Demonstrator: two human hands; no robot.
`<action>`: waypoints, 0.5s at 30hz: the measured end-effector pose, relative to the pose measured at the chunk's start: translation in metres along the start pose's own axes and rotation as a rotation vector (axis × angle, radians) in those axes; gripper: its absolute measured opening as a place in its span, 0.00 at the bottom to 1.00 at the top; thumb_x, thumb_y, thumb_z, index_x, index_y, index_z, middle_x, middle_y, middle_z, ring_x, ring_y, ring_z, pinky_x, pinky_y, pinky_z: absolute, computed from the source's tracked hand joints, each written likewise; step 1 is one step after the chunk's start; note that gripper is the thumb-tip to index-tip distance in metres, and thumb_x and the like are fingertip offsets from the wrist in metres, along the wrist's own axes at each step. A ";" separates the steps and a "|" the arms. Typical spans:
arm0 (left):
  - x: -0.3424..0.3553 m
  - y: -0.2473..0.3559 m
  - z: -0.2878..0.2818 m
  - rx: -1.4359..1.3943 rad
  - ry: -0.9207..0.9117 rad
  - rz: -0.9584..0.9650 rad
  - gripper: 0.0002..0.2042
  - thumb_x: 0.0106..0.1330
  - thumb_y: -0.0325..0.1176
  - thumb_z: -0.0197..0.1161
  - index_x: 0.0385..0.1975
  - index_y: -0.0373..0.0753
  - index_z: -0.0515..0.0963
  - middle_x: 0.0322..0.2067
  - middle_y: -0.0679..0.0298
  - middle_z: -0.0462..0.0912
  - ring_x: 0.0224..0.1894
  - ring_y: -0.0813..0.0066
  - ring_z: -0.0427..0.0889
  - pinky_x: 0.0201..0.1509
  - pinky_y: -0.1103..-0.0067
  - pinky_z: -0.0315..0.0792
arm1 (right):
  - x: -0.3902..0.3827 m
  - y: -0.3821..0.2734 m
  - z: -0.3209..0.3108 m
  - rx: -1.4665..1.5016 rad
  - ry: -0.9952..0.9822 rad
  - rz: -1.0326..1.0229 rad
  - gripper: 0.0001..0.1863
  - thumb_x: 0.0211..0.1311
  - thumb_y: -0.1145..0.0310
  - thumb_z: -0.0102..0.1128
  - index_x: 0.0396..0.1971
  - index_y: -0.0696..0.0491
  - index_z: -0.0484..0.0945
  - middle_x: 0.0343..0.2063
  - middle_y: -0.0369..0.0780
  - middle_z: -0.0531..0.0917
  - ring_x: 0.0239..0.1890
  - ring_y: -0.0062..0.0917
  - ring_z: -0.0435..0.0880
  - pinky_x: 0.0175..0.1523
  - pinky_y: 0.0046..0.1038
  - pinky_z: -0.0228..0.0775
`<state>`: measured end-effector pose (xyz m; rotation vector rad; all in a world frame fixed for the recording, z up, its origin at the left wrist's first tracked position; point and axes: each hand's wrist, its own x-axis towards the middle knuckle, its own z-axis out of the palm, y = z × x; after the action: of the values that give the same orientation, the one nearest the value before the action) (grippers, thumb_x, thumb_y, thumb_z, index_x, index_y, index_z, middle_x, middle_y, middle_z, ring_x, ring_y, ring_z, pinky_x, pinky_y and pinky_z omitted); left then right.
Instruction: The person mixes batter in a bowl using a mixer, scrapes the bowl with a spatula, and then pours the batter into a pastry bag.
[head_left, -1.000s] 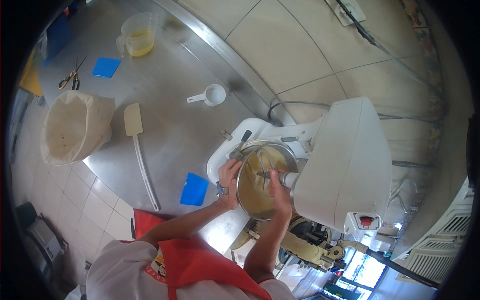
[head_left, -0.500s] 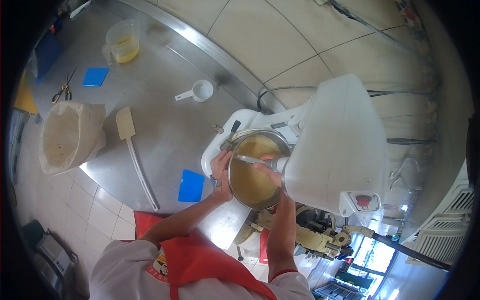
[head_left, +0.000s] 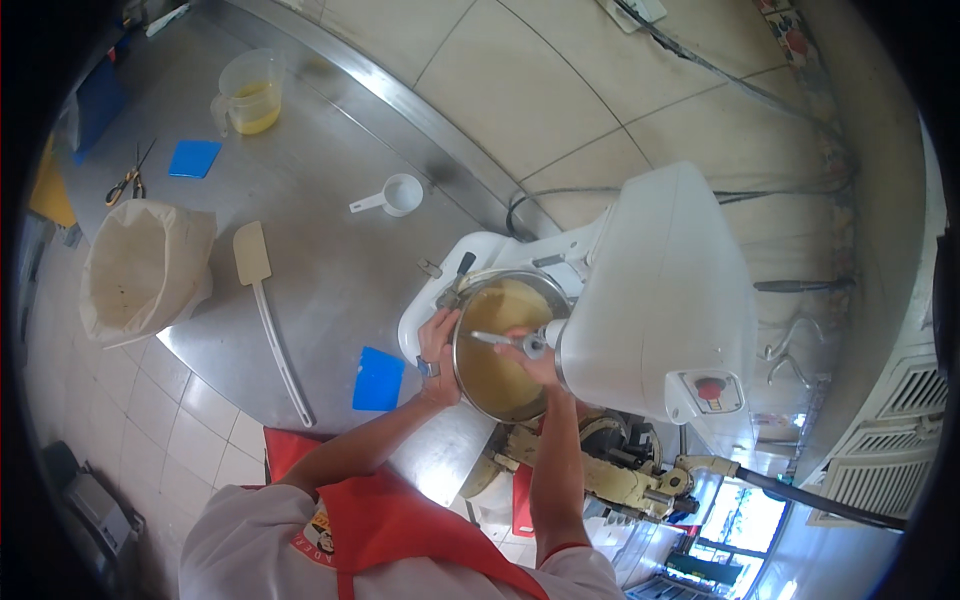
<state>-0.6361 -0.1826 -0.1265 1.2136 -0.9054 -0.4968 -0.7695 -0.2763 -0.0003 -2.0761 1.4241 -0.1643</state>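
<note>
A steel mixing bowl (head_left: 463, 385) sits under the head of a white stand mixer (head_left: 665, 290), with pale yellow-tan batter (head_left: 500, 385) inside. My left hand (head_left: 436, 345), a watch on its wrist, is closed against the bowl's left side near the rim. Over the batter, my right hand (head_left: 538, 362) grips a metal mixer attachment (head_left: 490, 339) just below the mixer's shaft. Part of the attachment and some of my right fingers are hidden. A blue dough scraper (head_left: 379, 379) lies on the steel table beside my left wrist.
On the steel table (head_left: 330, 270) are a long-handled spatula (head_left: 253, 255), a white measuring cup (head_left: 402, 195), a clear jug (head_left: 252, 105) with yellow liquid, another blue scraper (head_left: 194, 158), scissors (head_left: 130, 180) and an open paper bag (head_left: 150, 275). Beige machinery (head_left: 610, 470) stands close by my right arm.
The attachment's lower part and my right hand have shifted slightly within the bowl, and the attachment looks turned. My left hand stays at the bowl. The whole view has moved a little.
</note>
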 end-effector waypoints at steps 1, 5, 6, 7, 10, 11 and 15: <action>-0.002 -0.001 0.000 0.027 -0.011 -0.002 0.26 0.75 0.40 0.34 0.62 0.28 0.68 0.60 0.39 0.67 0.62 0.43 0.65 0.68 0.60 0.56 | -0.011 -0.004 -0.001 -0.041 0.003 -0.027 0.19 0.51 0.53 0.77 0.30 0.53 0.86 0.21 0.35 0.84 0.24 0.23 0.80 0.36 0.26 0.74; -0.001 0.003 -0.001 0.008 -0.010 0.007 0.26 0.76 0.40 0.33 0.62 0.28 0.68 0.61 0.40 0.67 0.63 0.43 0.65 0.69 0.60 0.56 | -0.054 0.005 0.001 0.003 0.048 0.038 0.16 0.48 0.59 0.80 0.31 0.54 0.87 0.29 0.37 0.87 0.32 0.23 0.84 0.41 0.25 0.75; -0.001 0.005 -0.002 -0.002 -0.001 0.037 0.26 0.76 0.40 0.33 0.62 0.28 0.68 0.61 0.41 0.68 0.63 0.43 0.65 0.69 0.60 0.56 | -0.064 0.007 0.001 0.046 0.125 -0.077 0.15 0.49 0.61 0.80 0.31 0.55 0.87 0.29 0.38 0.88 0.32 0.23 0.84 0.41 0.25 0.76; -0.001 0.006 -0.002 -0.013 0.007 0.058 0.26 0.76 0.39 0.32 0.62 0.28 0.69 0.62 0.41 0.68 0.64 0.43 0.65 0.69 0.59 0.56 | -0.072 0.007 -0.001 0.086 0.199 -0.183 0.14 0.49 0.63 0.80 0.32 0.56 0.87 0.30 0.39 0.88 0.33 0.24 0.85 0.41 0.26 0.76; 0.000 0.009 -0.001 -0.019 0.012 0.067 0.26 0.76 0.40 0.33 0.62 0.30 0.69 0.62 0.42 0.69 0.65 0.44 0.65 0.70 0.60 0.56 | -0.076 0.004 -0.008 0.167 0.221 -0.111 0.14 0.51 0.65 0.79 0.33 0.57 0.85 0.28 0.38 0.86 0.31 0.22 0.82 0.39 0.26 0.75; -0.001 0.011 0.000 -0.021 0.014 0.050 0.25 0.76 0.40 0.33 0.62 0.31 0.69 0.62 0.43 0.69 0.66 0.44 0.64 0.70 0.60 0.56 | -0.078 0.003 -0.010 0.233 0.236 -0.003 0.16 0.51 0.63 0.79 0.34 0.58 0.85 0.28 0.38 0.86 0.31 0.23 0.81 0.39 0.28 0.76; -0.001 0.019 0.011 -0.012 0.016 -0.057 0.25 0.77 0.41 0.33 0.63 0.33 0.70 0.62 0.45 0.70 0.67 0.46 0.64 0.72 0.60 0.55 | -0.087 0.002 -0.011 0.381 0.347 0.000 0.12 0.53 0.71 0.76 0.34 0.57 0.83 0.27 0.33 0.82 0.31 0.18 0.78 0.37 0.23 0.71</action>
<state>-0.6479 -0.1819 -0.1077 1.2331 -0.8547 -0.5365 -0.8122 -0.2048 0.0276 -1.7872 1.4524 -0.7661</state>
